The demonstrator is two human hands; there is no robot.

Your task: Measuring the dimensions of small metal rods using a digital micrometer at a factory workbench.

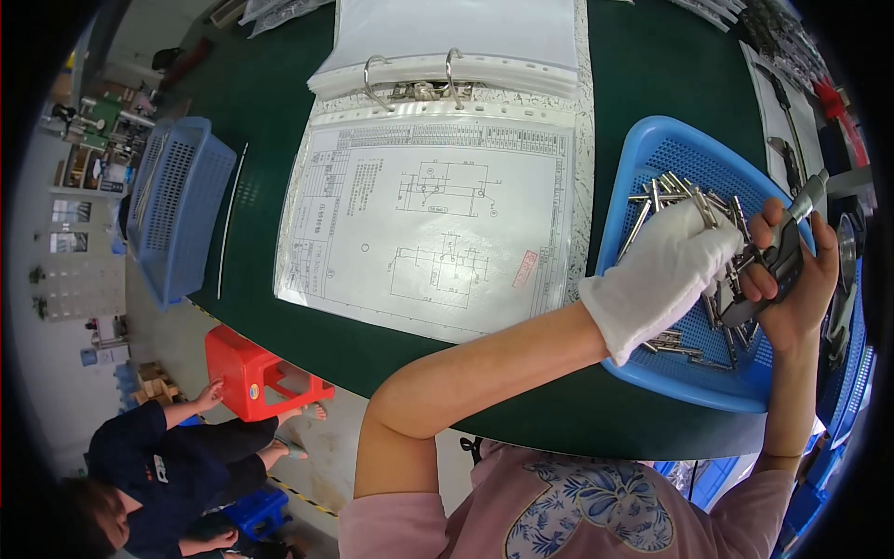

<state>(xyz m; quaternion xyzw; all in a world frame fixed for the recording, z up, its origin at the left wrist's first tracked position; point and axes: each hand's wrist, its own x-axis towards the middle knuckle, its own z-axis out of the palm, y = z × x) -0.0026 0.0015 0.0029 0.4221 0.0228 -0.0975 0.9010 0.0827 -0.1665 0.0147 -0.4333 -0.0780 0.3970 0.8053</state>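
Observation:
My left hand (666,265), in a white glove, reaches over a blue plastic basket (636,149) with its fingers closed on a slim metal pin. The pin is mostly hidden by the glove and lies close to the jaws of a micrometer (788,253). My bare right hand (801,289) is wrapped round the dark frame of this micrometer, its silver thimble pointing up and away. Beneath both hands, several loose shiny metal pins (636,231) lie heaped in the basket. Whether the pin touches the micrometer's measuring faces cannot be made out.
An open ring binder (428,224) with a technical drawing lies left of the basket on the green table (256,270). Another blue basket (172,214) and a thin rod (230,224) are at the left edge. Beyond stand a red stool (237,373) and a seated person (177,456). Calipers (792,168) lie far right.

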